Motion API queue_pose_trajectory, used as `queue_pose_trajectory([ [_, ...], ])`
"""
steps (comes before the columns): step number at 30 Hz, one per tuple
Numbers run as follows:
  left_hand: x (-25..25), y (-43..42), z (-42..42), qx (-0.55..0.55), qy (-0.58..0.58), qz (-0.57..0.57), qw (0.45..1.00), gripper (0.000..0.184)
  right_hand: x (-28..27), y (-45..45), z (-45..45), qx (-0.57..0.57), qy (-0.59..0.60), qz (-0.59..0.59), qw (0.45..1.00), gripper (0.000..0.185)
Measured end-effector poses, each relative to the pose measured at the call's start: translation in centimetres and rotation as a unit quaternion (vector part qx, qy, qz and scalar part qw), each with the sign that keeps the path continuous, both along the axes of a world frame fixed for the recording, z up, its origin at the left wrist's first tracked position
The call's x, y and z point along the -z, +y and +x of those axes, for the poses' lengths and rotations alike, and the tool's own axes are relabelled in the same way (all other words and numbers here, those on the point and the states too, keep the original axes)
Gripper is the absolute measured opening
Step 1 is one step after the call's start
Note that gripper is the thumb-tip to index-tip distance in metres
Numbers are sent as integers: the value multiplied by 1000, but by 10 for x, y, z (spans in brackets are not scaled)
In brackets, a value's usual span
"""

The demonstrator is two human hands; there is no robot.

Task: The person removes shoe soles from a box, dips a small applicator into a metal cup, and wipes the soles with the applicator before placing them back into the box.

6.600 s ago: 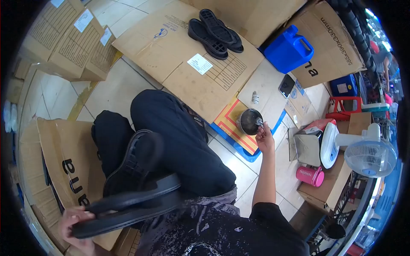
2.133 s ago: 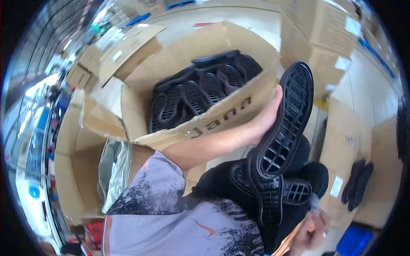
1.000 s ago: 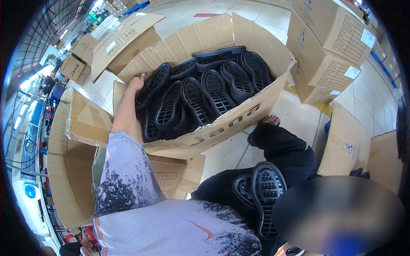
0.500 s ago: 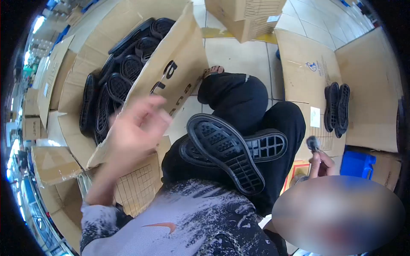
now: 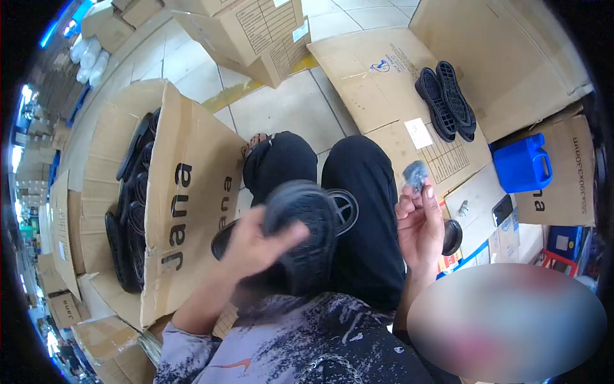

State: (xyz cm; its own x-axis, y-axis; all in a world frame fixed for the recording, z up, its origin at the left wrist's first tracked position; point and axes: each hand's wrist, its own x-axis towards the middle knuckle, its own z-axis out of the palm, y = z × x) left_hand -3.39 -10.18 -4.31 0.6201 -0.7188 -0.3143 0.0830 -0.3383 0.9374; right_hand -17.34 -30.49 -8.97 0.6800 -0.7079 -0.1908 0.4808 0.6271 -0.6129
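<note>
The left hand (image 5: pixel 259 249) grasps a blurred black sole (image 5: pixel 310 221) above the lap (image 5: pixel 361 269), the right hand (image 5: pixel 423 227) pinches a grey wad (image 5: pixel 416 174) at right, and a one-sided hold could let the sole slip.

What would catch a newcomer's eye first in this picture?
Probably the bright blue jug, vivid against brown cardboard at the right. Next, in the middle, the left hand holds a blurred black sole over the lap, while the right hand raises a small grey object. At left, a big carton marked Jana holds more soles.
</note>
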Motion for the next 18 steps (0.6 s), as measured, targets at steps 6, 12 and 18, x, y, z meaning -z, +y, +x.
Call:
queue_pose_trajectory([
  [6, 65, -20, -29, 189, 352, -154, 904, 51, -7, -18, -26, -9, -73, 57, 996, 27],
  [12, 54, -36, -23, 319, 140, -48, 936, 87, -18, -5, -14, -41, -162, 79, 983, 28],
  [18, 46, -43, -64, 220, -216, 111, 945, 48, -4, 1, 1, -49, -207, 27, 977, 37],
])
